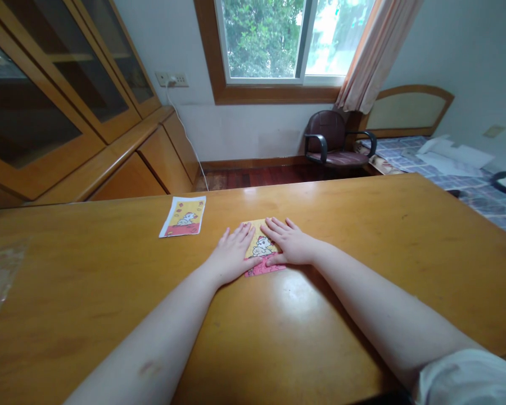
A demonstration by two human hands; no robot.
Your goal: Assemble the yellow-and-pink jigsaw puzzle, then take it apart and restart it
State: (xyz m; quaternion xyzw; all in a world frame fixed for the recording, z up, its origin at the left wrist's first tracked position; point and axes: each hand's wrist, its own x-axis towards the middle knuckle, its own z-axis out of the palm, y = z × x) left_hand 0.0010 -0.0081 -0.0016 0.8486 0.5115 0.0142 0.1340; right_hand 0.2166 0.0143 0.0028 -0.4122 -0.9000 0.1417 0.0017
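A small jigsaw puzzle [261, 247] lies flat on the wooden table [341, 320], its pieces joined into a yellow and pink picture of a white cartoon animal. My left hand [235, 253] rests over its left edge with the fingers stretched out. Over the right edge lies my right hand [290, 243], palm down and fingers spread. Both thumbs point inward across the pink lower part. The hands cover the puzzle's two sides. To the left, a printed picture card [184, 216] with a similar design and a white border lies apart from both hands.
A clear plastic bag [2, 275] lies at the table's left edge. Beyond the table stand a dark red armchair [331, 138] and a bed [464, 194] with white sheets of material on it. A glass-fronted cabinet [122, 163] lines the left wall.
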